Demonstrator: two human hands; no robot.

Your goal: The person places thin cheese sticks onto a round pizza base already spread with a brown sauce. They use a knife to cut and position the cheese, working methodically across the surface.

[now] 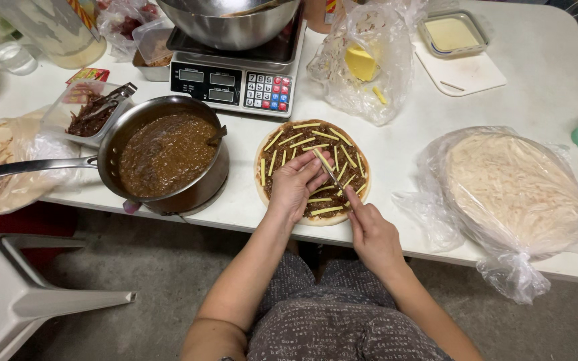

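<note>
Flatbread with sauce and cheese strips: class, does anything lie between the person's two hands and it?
Nothing visible does. The left hand already rests on the flatbread, holding a cheese strip. The right hand holds a thin tool over its near edge.

A round flatbread [313,171] lies flat near the table's front edge, spread with dark brown sauce and topped with scattered yellow cheese sticks [308,126].

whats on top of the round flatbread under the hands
On the flatbread: brown sauce and yellow cheese strips. The left hand covers part of the middle.
</note>
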